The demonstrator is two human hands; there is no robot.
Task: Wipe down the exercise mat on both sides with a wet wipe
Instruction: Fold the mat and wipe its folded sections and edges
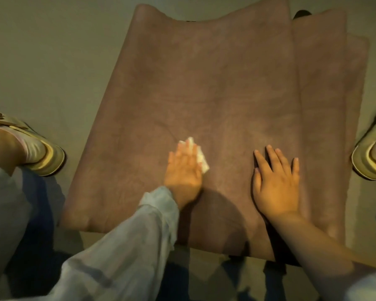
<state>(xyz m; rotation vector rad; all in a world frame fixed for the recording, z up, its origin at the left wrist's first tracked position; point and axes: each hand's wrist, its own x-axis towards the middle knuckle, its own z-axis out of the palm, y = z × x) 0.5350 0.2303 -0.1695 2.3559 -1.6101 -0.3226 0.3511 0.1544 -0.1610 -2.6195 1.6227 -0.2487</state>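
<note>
left hand (183,170) presses wet wipe (201,156) flat-fingered; unwiped exercise mat (215,79) runs lengthwise toward 12 o'clock; right hand (276,181) splayed, bracing at 3 o'clock.

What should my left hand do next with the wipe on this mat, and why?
Probably sweep the left hand and the wipe away from you, toward the far end of the mat. The wipe sits under flat fingers near the close edge, so most of the surface lies beyond it. The right hand rests flat beside it and looks able to steady the mat.
</note>
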